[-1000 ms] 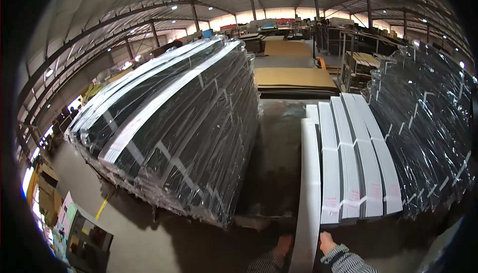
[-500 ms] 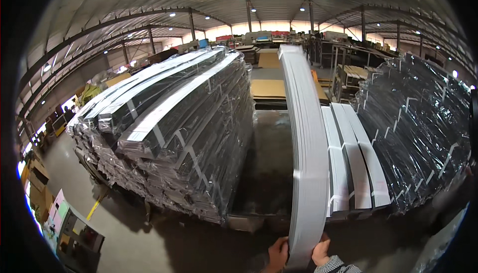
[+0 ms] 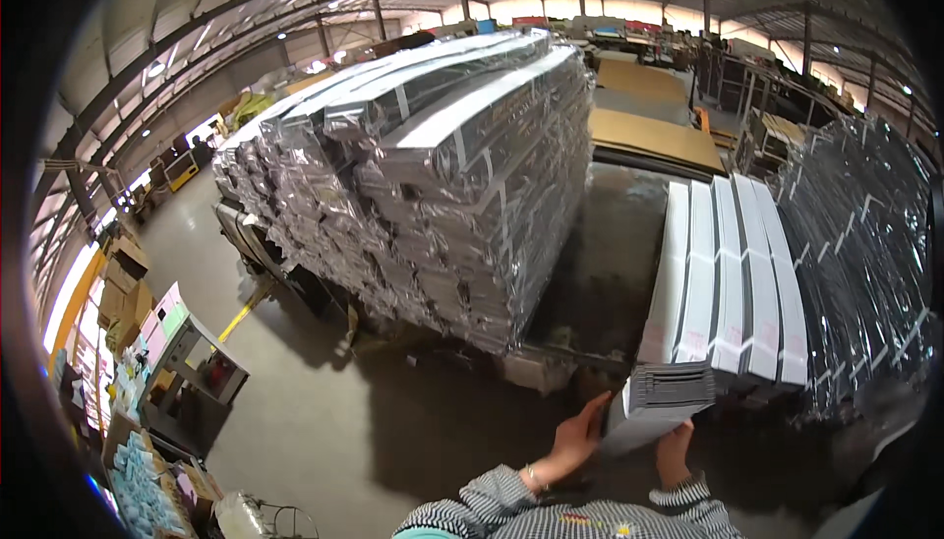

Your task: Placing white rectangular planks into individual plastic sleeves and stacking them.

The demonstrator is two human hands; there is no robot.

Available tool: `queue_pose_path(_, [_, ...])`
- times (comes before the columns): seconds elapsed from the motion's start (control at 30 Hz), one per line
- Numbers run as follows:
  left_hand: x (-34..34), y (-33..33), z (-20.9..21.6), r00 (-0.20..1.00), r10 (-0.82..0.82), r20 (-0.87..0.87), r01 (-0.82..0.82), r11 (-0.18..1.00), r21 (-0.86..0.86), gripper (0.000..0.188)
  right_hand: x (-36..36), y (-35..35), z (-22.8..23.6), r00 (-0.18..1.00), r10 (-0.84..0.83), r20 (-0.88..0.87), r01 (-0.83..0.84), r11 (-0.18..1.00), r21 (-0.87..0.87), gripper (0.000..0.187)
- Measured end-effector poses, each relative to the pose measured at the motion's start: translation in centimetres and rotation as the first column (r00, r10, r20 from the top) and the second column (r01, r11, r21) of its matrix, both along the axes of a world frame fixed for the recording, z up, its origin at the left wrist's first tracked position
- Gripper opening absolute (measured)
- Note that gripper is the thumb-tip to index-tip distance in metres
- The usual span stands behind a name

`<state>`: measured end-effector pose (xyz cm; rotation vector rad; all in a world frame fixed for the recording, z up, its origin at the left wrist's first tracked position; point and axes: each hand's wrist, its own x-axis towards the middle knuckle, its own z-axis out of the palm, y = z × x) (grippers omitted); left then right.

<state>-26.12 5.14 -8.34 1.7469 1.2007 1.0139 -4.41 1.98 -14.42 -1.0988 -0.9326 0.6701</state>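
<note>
A bundle of thin flat strips (image 3: 671, 387) shows its grey layered end close to me, with a pale side below. My left hand (image 3: 580, 436) grips its left side and my right hand (image 3: 674, 449) its lower right. Directly behind it, several long white-topped banded bundles (image 3: 728, 283) lie side by side, pointing away from me. Whether the gripped end continues into the leftmost of these, I cannot tell. My fingertips are partly hidden by the bundle.
Left of a dark flat surface (image 3: 615, 254) rises a tall stack of plastic-wrapped bundles (image 3: 462, 234). Another wrapped dark stack (image 3: 865, 264) stands at the right. Brown boards (image 3: 654, 136) lie farther back. A small table (image 3: 187, 372) and a box of light-blue items (image 3: 147, 485) are at left.
The long white bundle that rose upright in both hands no longer stands up; a layered end shows between my hands. More white bundles are visible on the right. The view has shifted.
</note>
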Motion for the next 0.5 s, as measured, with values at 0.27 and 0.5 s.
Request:
queue_pose_path(0.27, [-0.5,1.7,5.1,0.784,-0.435,0.443,0.441,0.892,0.094,0.031,-0.2,-3.9,5.5,0.997,-0.048,-0.061,0.048,0.999,0.001,0.02])
queue_pose_path(0.5, [-5.1,-1.4,25.0,-0.163,-0.393,0.905,0.377,0.823,0.426,0.029,-9.4,-5.7,2.8,0.85,0.427,0.309,-0.414,0.904,-0.111,0.094])
